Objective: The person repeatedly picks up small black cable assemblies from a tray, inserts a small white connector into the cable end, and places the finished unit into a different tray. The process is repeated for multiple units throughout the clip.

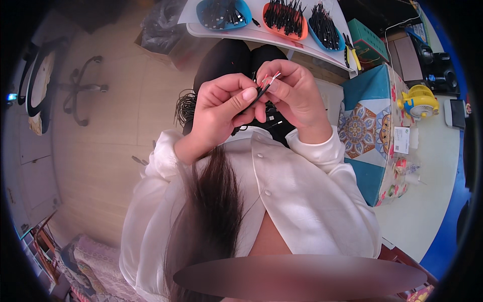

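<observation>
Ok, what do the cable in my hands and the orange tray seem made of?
The cable looks plastic or rubber outside: smooth, black, with little shine. Its red and white wires look plastic-coated, judging by colour. The orange tray is probably moulded plastic: evenly coloured, smooth walls.

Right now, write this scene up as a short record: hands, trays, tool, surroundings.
Left hand: the left hand grips a thin black cable
Right hand: the right hand is at the cable's thin red and white wire ends; exact grip unclear
Trays: left, blue plastic tray; middle, orange plastic tray; right, blue plastic tray; all hold black cables
Support: white table
Tool: yellow-handled hand tool, right of the trays; type unclear
Farther right: small yellow-and-blue fan
</observation>
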`<act>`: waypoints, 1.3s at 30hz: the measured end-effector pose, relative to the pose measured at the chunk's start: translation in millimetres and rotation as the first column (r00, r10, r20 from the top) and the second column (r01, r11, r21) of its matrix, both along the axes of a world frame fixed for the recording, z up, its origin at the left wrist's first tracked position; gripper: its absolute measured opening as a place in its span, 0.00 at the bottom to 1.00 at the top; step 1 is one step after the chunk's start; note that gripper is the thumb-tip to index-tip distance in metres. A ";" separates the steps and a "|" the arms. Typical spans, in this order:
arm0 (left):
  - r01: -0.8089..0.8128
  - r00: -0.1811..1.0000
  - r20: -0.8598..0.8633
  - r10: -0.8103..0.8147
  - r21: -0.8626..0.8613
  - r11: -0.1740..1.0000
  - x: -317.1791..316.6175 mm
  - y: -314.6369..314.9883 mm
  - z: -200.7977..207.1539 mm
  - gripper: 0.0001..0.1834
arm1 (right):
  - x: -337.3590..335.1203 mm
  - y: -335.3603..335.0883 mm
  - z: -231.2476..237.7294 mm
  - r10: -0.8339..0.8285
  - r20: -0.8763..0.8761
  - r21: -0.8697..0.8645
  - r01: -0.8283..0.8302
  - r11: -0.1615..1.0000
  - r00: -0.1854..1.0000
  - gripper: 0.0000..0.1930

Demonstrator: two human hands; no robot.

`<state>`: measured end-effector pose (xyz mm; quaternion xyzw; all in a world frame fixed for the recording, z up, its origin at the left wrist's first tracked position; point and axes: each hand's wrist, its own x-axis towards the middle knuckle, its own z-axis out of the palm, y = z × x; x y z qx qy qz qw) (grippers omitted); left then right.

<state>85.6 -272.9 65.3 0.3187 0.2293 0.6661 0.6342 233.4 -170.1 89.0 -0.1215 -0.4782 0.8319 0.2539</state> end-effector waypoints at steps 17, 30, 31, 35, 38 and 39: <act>-0.245 0.881 -0.385 0.275 0.126 0.961 2.9 2.4 -9.3 0.08 | -13.0 -2.0 -27.9 0.112 -0.177 -0.329 -0.166 0.930 0.978 0.05; -0.356 0.837 -0.415 0.357 0.083 0.931 8.5 5.5 -4.3 0.07 | 8.6 2.2 -3.3 -0.417 0.074 0.391 0.358 0.848 0.906 0.06; -0.361 0.828 -0.425 0.366 0.096 0.928 8.9 5.4 -3.4 0.07 | 8.3 2.5 -2.9 -0.427 0.083 0.396 0.364 0.843 0.900 0.06; -0.360 0.827 -0.436 0.356 0.076 0.930 9.2 5.4 0.3 0.07 | 5.6 4.7 -5.2 -0.407 0.032 0.401 0.361 0.842 0.913 0.05; -0.346 0.857 -0.409 0.314 -0.006 0.938 10.6 5.8 2.4 0.07 | 3.9 5.4 -8.7 -0.448 -0.049 0.565 0.395 0.725 0.893 0.05; -0.335 0.874 -0.382 0.300 -0.028 0.942 11.4 7.2 2.5 0.07 | 3.3 5.6 -9.8 -0.466 -0.090 0.631 0.413 0.656 0.880 0.04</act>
